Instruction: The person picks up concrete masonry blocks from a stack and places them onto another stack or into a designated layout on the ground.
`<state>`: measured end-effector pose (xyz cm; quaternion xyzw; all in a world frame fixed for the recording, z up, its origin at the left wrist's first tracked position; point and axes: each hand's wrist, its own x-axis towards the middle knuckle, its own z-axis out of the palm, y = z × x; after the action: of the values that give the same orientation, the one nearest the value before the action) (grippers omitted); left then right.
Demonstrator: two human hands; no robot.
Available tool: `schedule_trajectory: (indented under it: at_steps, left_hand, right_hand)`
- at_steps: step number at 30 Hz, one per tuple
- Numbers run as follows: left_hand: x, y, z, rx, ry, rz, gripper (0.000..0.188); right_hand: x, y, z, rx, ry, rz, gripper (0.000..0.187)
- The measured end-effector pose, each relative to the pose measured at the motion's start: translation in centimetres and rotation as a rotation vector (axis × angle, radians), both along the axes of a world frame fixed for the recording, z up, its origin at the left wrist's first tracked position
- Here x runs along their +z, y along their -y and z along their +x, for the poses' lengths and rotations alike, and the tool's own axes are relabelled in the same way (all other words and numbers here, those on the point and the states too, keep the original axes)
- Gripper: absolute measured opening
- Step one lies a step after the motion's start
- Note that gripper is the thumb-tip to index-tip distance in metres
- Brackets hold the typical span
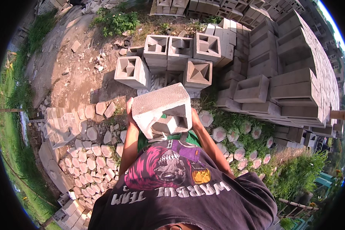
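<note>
A grey concrete ventilation block (159, 99) is held in front of my body, tilted, with its hollow face toward me. My left hand (130, 112) grips its left side, the fingers partly hidden by the block. On the opposite side my right hand (195, 119) presses against the block's right wall, most of its fingers out of sight. Just beyond stand several similar blocks with pyramid-like patterns inside, among them one at the left (131, 72) and a browner one at the right (198, 73).
Tall stacks of hollow concrete blocks (295, 80) rise on the right. Hexagonal pavers (90, 163) cover the ground at the left, and more pavers (239, 154) lie in grass at the right. Bare dirt with rubble (71, 73) stretches far left, near a leafy plant (119, 22).
</note>
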<state>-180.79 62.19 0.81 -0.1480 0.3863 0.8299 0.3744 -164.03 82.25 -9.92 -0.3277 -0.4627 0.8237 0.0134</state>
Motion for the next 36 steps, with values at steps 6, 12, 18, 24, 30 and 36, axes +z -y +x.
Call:
schedule_trajectory:
  at_steps: [6,12,18,24,30,36]
  left_hand:
    - [-0.6,-7.8,-6.5,-0.209,0.000,-0.025,0.050]
    - [-6.1,-14.1,-14.3,-0.263,-0.173,-0.130,0.044]
    - [-6.2,-18.7,-23.6,-0.550,-0.668,-0.251,0.064]
    - [-9.6,-21.9,-31.5,-0.688,-0.437,-0.428,0.064]
    - [-16.7,-27.0,-37.0,-0.728,-0.307,-0.494,0.055]
    - [-22.2,-33.2,-40.8,-0.713,-0.242,-0.442,0.051]
  right_hand:
    - [1.1,-3.4,-2.1,-0.150,-0.147,-0.066,0.054]
    - [1.3,-6.7,-8.1,-0.351,-0.088,-0.160,0.063]
    - [-2.6,-10.4,-17.3,-0.362,-0.055,0.136,0.066]
    - [-0.3,-14.0,-26.8,-0.262,0.132,-0.067,0.077]
    - [-3.6,-18.9,-33.0,-0.328,0.288,-0.129,0.068]
    - [-10.6,-24.8,-36.0,-0.340,0.315,-0.092,0.065]
